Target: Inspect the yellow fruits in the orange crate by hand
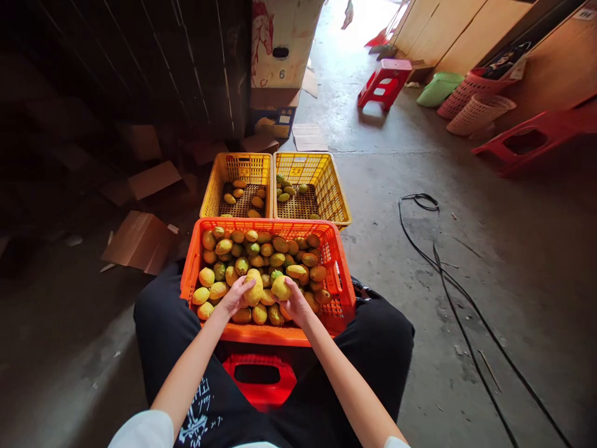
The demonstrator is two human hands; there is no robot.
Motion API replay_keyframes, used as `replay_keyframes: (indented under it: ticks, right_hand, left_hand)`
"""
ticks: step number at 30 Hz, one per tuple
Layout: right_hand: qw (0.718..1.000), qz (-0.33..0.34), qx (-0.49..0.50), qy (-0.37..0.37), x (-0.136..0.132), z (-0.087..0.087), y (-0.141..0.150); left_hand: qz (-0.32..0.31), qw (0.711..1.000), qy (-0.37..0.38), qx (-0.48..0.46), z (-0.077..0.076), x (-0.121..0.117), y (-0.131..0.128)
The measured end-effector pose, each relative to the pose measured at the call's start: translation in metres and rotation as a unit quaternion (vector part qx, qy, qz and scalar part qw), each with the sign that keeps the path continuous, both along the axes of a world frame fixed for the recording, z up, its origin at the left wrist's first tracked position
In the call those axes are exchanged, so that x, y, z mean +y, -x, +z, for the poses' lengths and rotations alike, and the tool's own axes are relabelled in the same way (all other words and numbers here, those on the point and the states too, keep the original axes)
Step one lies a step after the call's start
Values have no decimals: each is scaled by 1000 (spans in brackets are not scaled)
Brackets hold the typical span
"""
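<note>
My left hand (237,297) is closed around a yellow lemon (254,287), and my right hand (295,301) grips another yellow lemon (281,288). Both are held just above an orange-red plastic crate (346,283) between my knees. Many more lemons (278,260) fill that crate, ranging from yellow to greenish and brownish. Behind it stand two yellow crates side by side. Several yellowish fruits lie in the left yellow crate (209,190), while the right yellow crate (339,193) has greener ones gathered at its left side.
A red stool (385,84) stands farther back on the concrete floor. Black cable (448,280) lies to the right. Cardboard pieces (142,242) are scattered at left. Pink baskets (480,115) and a green one (439,89) sit along the right wall. A red stool (280,393) shows below the orange-red crate.
</note>
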State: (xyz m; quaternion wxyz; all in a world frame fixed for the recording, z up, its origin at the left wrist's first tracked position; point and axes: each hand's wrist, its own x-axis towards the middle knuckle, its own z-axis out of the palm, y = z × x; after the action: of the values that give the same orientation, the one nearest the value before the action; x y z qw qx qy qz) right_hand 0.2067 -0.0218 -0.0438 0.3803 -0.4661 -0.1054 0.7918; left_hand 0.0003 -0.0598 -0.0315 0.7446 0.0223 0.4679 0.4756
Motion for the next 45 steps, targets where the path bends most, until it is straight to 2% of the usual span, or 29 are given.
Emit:
replay_keyframes:
  ticks: [3,6,9,14,21,26,31,34,37,40,45]
  right_hand:
    - [1000,4,-12,-27,0,-3,-1]
    - [998,35,-15,-52,-1,-3,-2]
    - [997,58,-19,-39,-1,-2,-2]
    - [999,48,18,-11,0,1,-1]
    - [992,81,99,-12,1,19,-1]
    - [987,94,124,-46,3,31,-1]
    - [990,83,83,-73,1,20,-1]
    - [996,58,41,-62,-2,10,0]
    - [998,33,42,-45,-4,7,-2]
    - [997,35,52,-39,-3,8,-4]
    - [997,35,50,-44,-1,8,-3]
  left_hand:
    - [-11,998,35,57,3,-1,-3]
    - [-8,997,47,58,9,0,-4]
    - [-3,997,54,48,15,0,-4]
    - [9,998,63,28,19,2,-5]
    - [20,995,30,-88,19,8,-3]
    - [36,996,26,-80,15,9,1]
    - [19,999,-9,-39,11,3,1]
    - [-5,998,-45,-34,12,-1,1]
    - [-25,997,-68,-33,14,-2,2]
    - [-13,998,-54,-28,16,-2,2]
    - [-1,999,12,-43,20,0,-1]
